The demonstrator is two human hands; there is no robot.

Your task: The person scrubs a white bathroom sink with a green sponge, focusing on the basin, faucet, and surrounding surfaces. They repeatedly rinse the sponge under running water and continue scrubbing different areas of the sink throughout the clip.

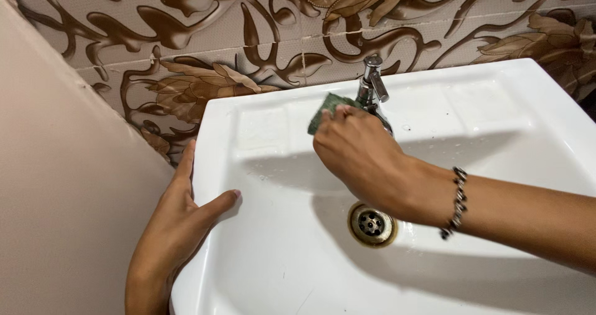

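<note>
A green scouring pad [323, 111] is clamped in the grip of the right hand [363, 159], fingers curled together around it, with only its upper left corner seen past the knuckles. The pad is pressed against the lower part of the chrome tap [372, 85], which rises just above and slightly right of that grip; the tap's handle is seen tilted at the top. A beaded bracelet [458, 202] is worn on the right wrist, behind the grip. Below that hand, the round metal drain [372, 224] is seen at the bottom of the white basin [484, 116], partly edged by the wrist's shadow.

Well off to the left of the pad, the left hand [174, 228] is laid on the basin's left rim: the fingers are spread apart and stretched along the outer edge, the thumb is hooked over onto the inner slope, and nothing is held in that grip. Beyond it, a plain beige wall [68, 184] is seen, and behind the tap a tiled wall with brown swirling leaf patterns [205, 35] is seen.
</note>
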